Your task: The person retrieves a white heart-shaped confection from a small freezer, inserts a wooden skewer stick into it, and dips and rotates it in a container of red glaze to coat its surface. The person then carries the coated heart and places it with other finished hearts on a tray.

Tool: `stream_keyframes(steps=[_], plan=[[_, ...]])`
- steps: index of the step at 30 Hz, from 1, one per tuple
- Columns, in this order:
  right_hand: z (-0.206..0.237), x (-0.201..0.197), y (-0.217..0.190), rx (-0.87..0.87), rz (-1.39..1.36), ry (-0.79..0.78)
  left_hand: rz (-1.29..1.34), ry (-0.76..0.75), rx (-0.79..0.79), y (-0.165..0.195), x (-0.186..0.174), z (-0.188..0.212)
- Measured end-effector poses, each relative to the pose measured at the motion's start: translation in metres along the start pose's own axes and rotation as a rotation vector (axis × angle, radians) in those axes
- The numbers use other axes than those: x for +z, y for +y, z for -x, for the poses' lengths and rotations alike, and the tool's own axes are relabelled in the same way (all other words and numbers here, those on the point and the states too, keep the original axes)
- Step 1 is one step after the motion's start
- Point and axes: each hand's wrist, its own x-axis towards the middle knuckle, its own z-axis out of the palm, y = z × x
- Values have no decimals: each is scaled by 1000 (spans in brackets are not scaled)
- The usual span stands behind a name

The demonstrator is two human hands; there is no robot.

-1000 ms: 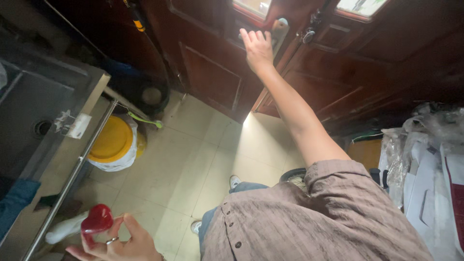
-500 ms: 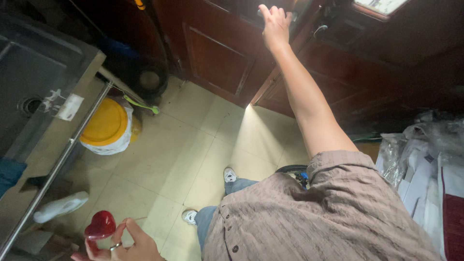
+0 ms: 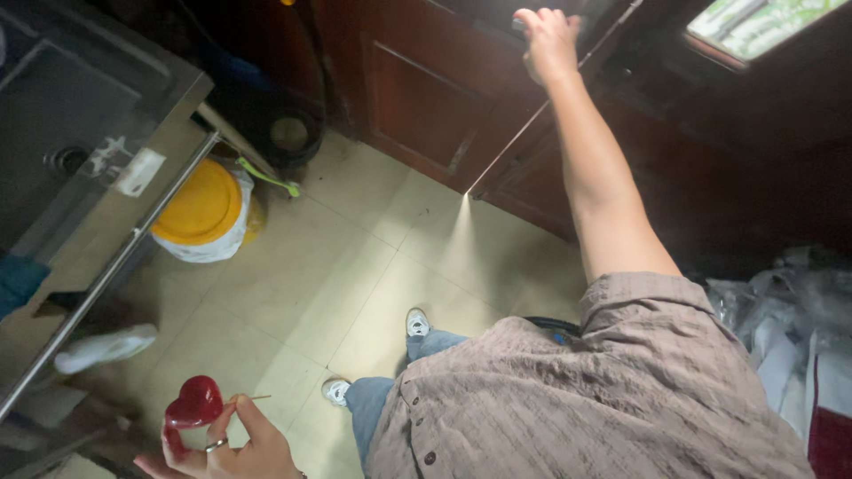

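The right hand (image 3: 548, 40) is stretched up and away to the dark wooden door (image 3: 426, 106), its grip curled around something at the door's upper edge that is too dark to name, probably a handle. The door stands slightly ajar: a thin line of light runs down the gap and spreads onto the tiled floor (image 3: 355, 266). So the reach is done and the hold looks taken, while the door itself is barely parted and most of its swing is left.

The left hand (image 3: 226, 448), low in the view with a ring on 1 finger, has its grip clamped on a red heart-shaped object (image 3: 191, 404); a thin stick pokes out beside it toward the floor.

To the left runs a steel bench (image 3: 106, 222) with a sink, and below its edge sits a white bucket with a yellow lid (image 3: 200, 213). A white bottle (image 3: 102, 348) lies under the bench. The person's 2 white shoes (image 3: 417, 324) stand on the tiles. Clear plastic bags (image 3: 781, 328) pile up at the right.
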Motion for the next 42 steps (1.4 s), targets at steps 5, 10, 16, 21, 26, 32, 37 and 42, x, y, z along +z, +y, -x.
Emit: stream_keyframes(steps=[5, 10, 16, 21, 26, 32, 37, 42], plan=[[-8, -9, 2, 27, -156, 135, 287, 66, -128, 4, -9, 6], [-15, -26, 7, 339, -565, 54, 268, 50, -173, -7, -30, 10], [-10, -48, -35, 167, -459, 437, 402, 257, -244, -27, -55, 8], [49, -29, -189, 57, -607, 246, 359, 373, -337, -61, -86, 5], [165, -17, -410, -128, -707, -403, 297, 464, -481, -121, -133, 9], [276, -76, -629, -554, -548, -834, 141, 589, -618, -218, -202, 31], [309, -99, -741, -645, -400, -1029, 33, 637, -721, -302, -244, 62], [323, -86, -842, -798, -264, -1073, 3, 655, -870, -389, -245, 86]])
